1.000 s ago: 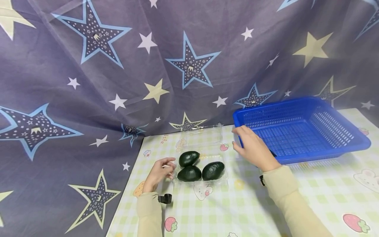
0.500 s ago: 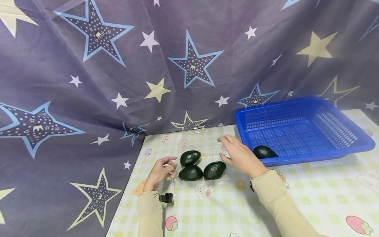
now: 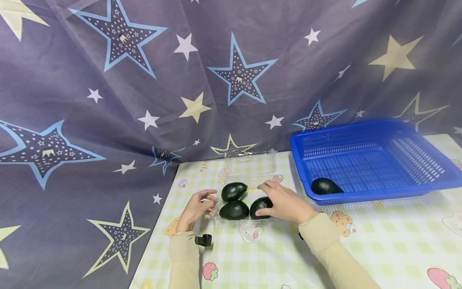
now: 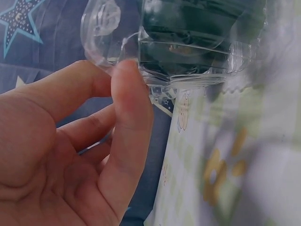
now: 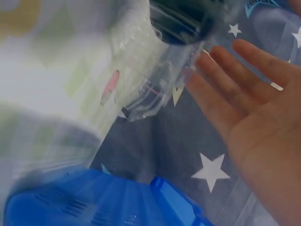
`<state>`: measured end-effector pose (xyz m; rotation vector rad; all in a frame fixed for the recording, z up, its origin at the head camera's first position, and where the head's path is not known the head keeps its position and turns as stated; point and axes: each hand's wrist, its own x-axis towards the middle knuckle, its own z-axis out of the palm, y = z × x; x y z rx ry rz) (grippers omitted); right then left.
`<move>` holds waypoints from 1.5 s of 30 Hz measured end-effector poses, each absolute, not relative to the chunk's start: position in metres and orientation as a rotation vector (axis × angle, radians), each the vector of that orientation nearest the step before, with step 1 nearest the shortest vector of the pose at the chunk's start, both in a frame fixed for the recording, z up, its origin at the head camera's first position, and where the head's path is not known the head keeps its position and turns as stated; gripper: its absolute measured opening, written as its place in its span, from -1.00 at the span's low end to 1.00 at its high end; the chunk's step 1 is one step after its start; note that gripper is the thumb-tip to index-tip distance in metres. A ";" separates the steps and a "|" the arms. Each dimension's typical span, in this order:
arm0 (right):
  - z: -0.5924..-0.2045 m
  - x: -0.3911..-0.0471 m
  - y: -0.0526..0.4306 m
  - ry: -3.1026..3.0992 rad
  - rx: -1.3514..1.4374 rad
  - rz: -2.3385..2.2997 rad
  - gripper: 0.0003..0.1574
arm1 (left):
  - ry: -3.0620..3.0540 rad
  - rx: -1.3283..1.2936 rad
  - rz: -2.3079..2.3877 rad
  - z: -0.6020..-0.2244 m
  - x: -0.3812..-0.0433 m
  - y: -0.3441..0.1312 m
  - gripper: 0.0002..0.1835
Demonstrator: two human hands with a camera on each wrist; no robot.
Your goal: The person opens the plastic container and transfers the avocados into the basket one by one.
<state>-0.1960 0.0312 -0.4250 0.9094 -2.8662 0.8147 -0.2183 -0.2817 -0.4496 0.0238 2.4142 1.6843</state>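
A clear plastic clamshell point(image 3: 252, 165) stands with its lid laid back on the table. Three dark green avocados sit in its base: a back-left avocado point(image 3: 234, 192), a front-left avocado point(image 3: 234, 210) and a right avocado point(image 3: 257, 205). Thumb and index finger of my left hand point(image 3: 196, 209) pinch the base's left edge, seen close up in the left wrist view. Over the right avocado, my right hand point(image 3: 286, 202) has its fingers spread, the thumb in front of the fruit. The right wrist view shows that hand point(image 5: 249, 99) with extended fingers beside the clear plastic.
To the right stands a blue plastic basket point(image 3: 361, 196) with slotted walls, one avocado point(image 3: 325, 186) in its near-left corner. A checked tablecloth point(image 3: 267, 257) covers the table. Behind hangs a purple curtain point(image 3: 202, 40) with stars.
My right hand has come left from the basket to the right avocado, leaving an avocado in the basket. The left hand stays at the clamshell's edge.
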 end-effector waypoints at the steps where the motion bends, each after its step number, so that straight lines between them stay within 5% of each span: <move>1: -0.426 -0.196 0.030 -2.862 0.923 0.808 -0.03 | 2.413 0.027 1.685 -0.449 -0.218 -0.282 -0.46; 12: -0.438 -0.198 0.018 -2.842 1.037 0.703 -0.13 | 2.392 0.036 1.679 -0.448 -0.217 -0.281 -0.46; 22: -0.440 -0.202 0.015 -2.774 1.160 0.761 -0.51 | 2.402 0.036 1.684 -0.448 -0.219 -0.281 -0.45; 45: -0.439 -0.203 0.016 -2.697 1.203 0.717 -0.53 | 2.399 0.050 1.673 -0.450 -0.220 -0.283 -0.46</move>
